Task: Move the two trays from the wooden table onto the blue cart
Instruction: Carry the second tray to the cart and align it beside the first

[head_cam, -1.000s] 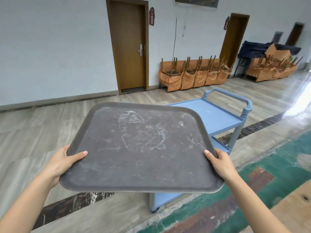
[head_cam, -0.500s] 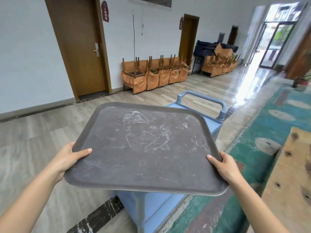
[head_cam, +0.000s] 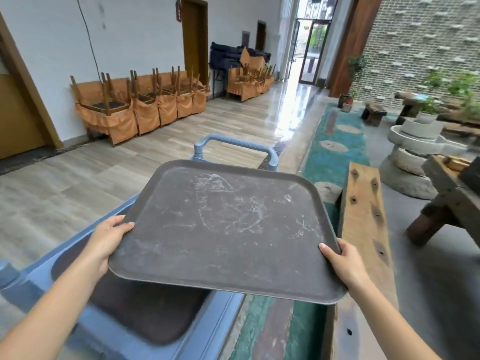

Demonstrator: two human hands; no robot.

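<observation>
While the person held the grey tray (head_cam: 228, 229) in the air by its two short ends, a second, darker tray (head_cam: 145, 310) already lay on the top shelf of the blue cart (head_cam: 31, 287). The left hand (head_cam: 106, 240) gripped the near-left edge with its thumb pressed on the rim and its fingers hidden underneath; the right hand (head_cam: 342, 263) clamped the near-right corner the same way, thumb on top. How the hidden fingers were set below could not be told.

The carried tray hung above and to the right of the one on the cart, overlapping only its right part, with its right end out past the cart's edge towards the wooden table (head_cam: 363, 219). Its long axis ran left to right, tipped slightly down to the right. The cart handle (head_cam: 233, 141) stood just beyond the tray's far edge.

Judging from this, the tray would need to go left and down to land squarely on the lower one, with the left hand, nearer the cart, leading.
</observation>
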